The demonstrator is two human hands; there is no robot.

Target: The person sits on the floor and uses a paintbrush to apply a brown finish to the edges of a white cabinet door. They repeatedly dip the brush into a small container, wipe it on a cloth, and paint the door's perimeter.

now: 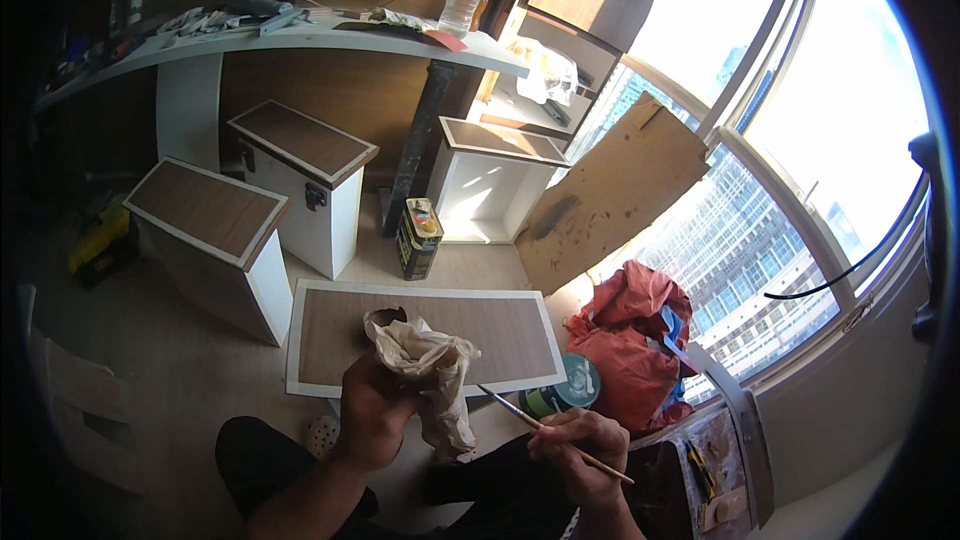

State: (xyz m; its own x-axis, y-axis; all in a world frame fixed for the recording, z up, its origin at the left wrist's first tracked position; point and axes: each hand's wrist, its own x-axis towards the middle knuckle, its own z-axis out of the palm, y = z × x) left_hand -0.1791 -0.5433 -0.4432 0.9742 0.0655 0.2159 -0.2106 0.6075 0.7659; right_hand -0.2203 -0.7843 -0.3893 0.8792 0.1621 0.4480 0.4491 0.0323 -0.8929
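My left hand (375, 412) grips a crumpled cream wrapping (431, 352), cloth or thin plastic, which hangs down past my fingers. A dark curved rim (387, 314) shows at its top left; what lies inside is hidden. In my right hand (586, 448) is a thin artist's paintbrush (504, 400), its bristle tip pointing up and left, apart from the wrapping. Beyond both hands lies a brown wood-grain panel (322, 337) with a pale border along its edges. The wrapping covers part of the panel from view.
Two drawer units (206, 211) (304, 142) stand left, a third (504, 136) behind. A rectangular metal can (420, 240) stands between. At right are a lidded paint tin (579, 381), a red plastic bag (630, 345) and a leaning board (615, 191). A cluttered white shelf (337, 35) crosses above.
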